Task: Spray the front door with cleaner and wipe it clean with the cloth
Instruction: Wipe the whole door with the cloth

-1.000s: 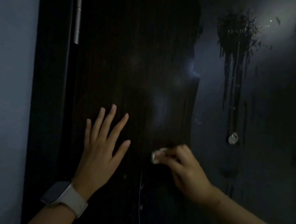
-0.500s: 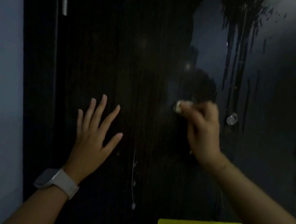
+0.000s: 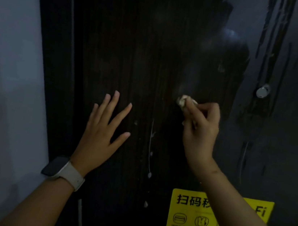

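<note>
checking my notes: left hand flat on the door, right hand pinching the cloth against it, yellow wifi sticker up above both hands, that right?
One slip: the yellow WiFi sticker sits below both hands, low on the door, as the head view shows. The rest holds: the left hand lies flat on the door and the right hand pinches the cloth against it.

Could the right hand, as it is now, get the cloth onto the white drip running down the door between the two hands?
Probably yes. The right hand grips the cloth against the door, and the white drip lies just below-left on bare surface. The left hand rests flat to the side of it, not covering it.
</note>
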{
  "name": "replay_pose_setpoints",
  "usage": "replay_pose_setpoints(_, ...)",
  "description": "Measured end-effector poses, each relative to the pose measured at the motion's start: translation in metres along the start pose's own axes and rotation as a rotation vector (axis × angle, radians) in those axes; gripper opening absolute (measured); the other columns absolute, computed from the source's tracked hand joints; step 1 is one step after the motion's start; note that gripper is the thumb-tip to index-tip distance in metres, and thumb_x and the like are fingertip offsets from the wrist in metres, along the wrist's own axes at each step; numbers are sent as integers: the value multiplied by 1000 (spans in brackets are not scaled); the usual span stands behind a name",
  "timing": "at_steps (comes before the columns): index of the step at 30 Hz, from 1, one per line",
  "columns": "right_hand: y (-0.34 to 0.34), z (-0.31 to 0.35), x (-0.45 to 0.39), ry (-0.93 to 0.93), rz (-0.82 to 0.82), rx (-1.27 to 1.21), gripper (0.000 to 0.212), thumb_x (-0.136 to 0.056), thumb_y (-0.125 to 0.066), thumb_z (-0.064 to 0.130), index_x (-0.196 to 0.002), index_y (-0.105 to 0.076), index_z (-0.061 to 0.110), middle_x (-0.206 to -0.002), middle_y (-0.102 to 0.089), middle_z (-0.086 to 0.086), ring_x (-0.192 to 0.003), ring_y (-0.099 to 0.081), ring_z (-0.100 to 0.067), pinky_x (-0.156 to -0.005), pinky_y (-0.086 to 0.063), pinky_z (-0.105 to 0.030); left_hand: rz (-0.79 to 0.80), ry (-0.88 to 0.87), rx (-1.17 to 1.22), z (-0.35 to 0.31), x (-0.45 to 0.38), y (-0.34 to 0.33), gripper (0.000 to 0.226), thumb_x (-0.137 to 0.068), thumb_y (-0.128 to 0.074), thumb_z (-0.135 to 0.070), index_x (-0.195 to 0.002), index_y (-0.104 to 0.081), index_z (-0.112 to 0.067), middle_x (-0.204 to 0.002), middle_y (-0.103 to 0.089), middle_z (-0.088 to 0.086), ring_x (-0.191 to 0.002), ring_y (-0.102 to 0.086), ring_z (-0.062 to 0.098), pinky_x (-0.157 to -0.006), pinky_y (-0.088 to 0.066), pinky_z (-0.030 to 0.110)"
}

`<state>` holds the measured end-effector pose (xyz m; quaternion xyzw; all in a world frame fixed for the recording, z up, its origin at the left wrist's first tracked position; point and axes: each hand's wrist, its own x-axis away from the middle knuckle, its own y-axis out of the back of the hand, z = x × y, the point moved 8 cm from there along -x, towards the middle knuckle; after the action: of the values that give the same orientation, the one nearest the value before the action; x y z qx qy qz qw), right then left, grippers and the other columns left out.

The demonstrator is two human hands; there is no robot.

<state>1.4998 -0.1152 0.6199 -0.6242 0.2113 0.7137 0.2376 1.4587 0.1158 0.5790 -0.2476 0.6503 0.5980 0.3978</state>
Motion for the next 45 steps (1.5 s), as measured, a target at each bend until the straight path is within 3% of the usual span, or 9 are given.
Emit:
replay_pose_setpoints(3,-28,30,45,149,124,15,35,-95,-47,10,-126,-62,8,-101,-44,-6,-91,-38,-10,-76,-32,-15,-1,-19,-19,3,-2,-3,71,-94,-42,-49,-155,-10,-31,-162,14,-1,-149,14,20,-118,19,32)
replay_pose_setpoints(8,-35,27,155,166,323,28,43,-92,-47,5,-134,-48,15,-105,-46,-5,-89,-48,-19,-74,-45,-30,-6,-69,-59,8,-2,-8,72,-95,-39,-52,-155,-7,-30,-162,17,1,-149,16,21,-118,19,34)
replay_pose_setpoints(17,-41,55,7,27,-34,71,33,-88,-62,-3,-119,-66,6,-93,-50,-14,-81,-53,-24,-68,-47,-28,-85,-103,-90,7,0,-5,69,-99,-44,-46,-156,-12,-26,-162,10,7,-150,10,25,-120,11,41)
replay_pose_setpoints(21,-49,55,89,154,138,109,36,-91,-54,7,-127,-55,14,-102,-42,-6,-84,-47,-18,-69,-42,-25,-109,-117,-61,7,0,-4,70,-98,-45,-47,-156,-13,-24,-163,7,8,-150,10,24,-120,9,41)
replay_pose_setpoints(25,-45,42,174,64,315,92,42,-90,-54,8,-130,-52,18,-102,-43,0,-90,-47,-10,-72,-45,-26,-119,-123,-74,7,0,-5,72,-96,-42,-49,-156,-11,-24,-163,6,9,-150,10,24,-120,10,41)
replay_pose_setpoints(33,-37,54,28,22,-49,77,32,-85,-63,-8,-114,-69,4,-88,-49,-15,-79,-52,-23,-67,-43,-23,-129,-125,-75,7,1,-5,71,-96,-43,-48,-156,-12,-25,-163,4,10,-150,9,25,-120,6,43)
replay_pose_setpoints(38,-42,37,141,109,224,94,45,-87,-57,3,-129,-52,19,-100,-40,-3,-88,-43,-11,-71,-40,-22,-123,-133,-56,8,1,-5,68,-99,-44,-46,-156,-13,-24,-163,4,10,-150,9,25,-120,7,43)
replay_pose_setpoints(41,-40,26,211,67,420,81,39,-95,-53,12,-133,-50,18,-100,-45,-2,-81,-53,-20,-62,-49,-35,-124,-129,-59,8,2,-7,68,-98,-46,-44,-155,-16,-22,-162,2,13,-149,9,26,-121,7,45)
replay_pose_setpoints(45,-35,35,169,117,398,105,37,-92,-49,9,-127,-55,19,-96,-48,-5,-81,-50,-21,-62,-45,-35,-114,-86,-30,1,29,-21,68,-97,-50,-39,-154,-20,-21,-162,1,12,-149,9,27,-119,4,52)
